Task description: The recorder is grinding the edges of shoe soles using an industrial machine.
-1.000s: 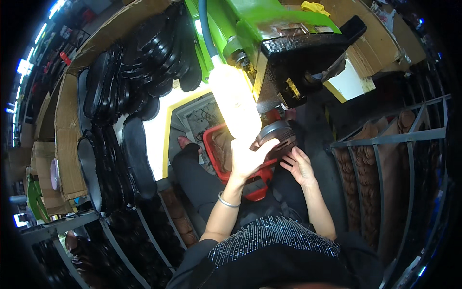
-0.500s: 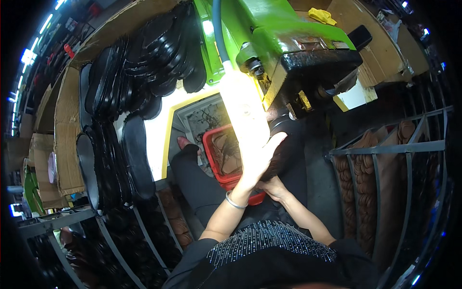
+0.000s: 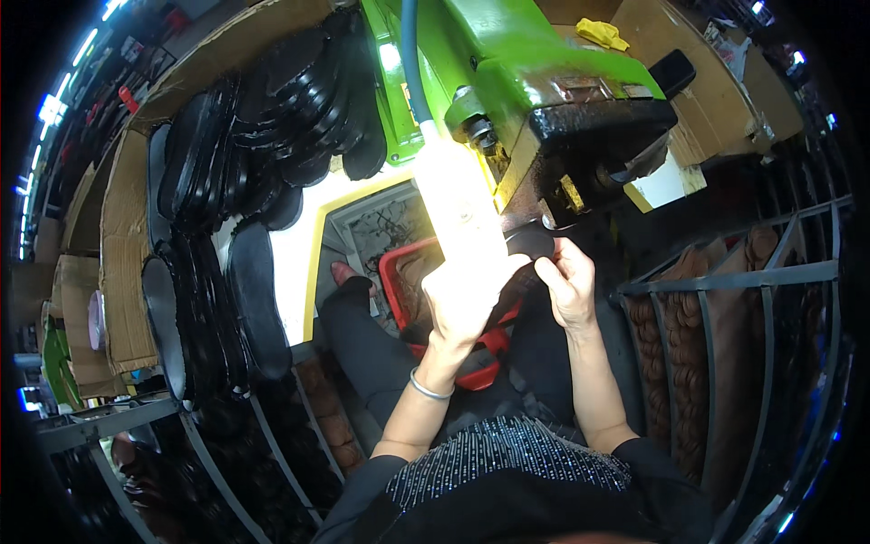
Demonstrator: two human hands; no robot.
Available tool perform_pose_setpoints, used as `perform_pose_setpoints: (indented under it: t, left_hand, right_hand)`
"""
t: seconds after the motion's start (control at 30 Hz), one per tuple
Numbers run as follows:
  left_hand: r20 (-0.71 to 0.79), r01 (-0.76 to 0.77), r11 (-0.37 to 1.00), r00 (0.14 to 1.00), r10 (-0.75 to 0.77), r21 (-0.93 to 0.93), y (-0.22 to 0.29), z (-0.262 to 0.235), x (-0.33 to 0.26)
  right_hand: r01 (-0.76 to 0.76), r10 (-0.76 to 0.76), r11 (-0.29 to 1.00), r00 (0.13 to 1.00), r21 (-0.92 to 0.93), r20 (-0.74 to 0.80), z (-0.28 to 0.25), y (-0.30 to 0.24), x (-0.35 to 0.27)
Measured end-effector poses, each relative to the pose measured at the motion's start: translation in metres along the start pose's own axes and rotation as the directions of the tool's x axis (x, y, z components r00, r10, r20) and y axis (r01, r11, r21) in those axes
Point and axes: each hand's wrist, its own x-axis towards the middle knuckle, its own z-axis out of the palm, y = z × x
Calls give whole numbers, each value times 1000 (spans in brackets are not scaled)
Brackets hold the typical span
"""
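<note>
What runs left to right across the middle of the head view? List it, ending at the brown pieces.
Cardboard panel, black soles, left hand, black piece, right hand, brown pieces in the right-hand rack.

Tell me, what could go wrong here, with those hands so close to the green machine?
The right hand pinches a black sole close to the underside of the green machine, so fingers might get nipped if a part moves. The bright lamp washes out the left hand, which may make careful work harder. A loose grip could drop the sole toward the red basket lower down.
</note>
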Motion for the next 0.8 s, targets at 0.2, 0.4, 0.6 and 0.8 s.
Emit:
perform_pose_setpoints:
  t: [0.2,0.4,0.6,0.8]
  left_hand:
    - [149,-253,946,963,226,201,-2,-4,14]
    - [66,-147,987,988,143,62,-7,-10,5]
    - [26,277,948,961,-276,-156,-24,5,-26]
    - [-105,222,910,956,-274,-351,-37,19,-32]
  right_hand:
    - [92,-96,995,989,-42,-109,3,7,-3]
    - [84,-90,993,993,-77,-79,14,3,-2]
    - [117,-123,981,992,-158,-33,13,-6,6]
    - [142,-143,966,990,-215,9,16,-4,10]
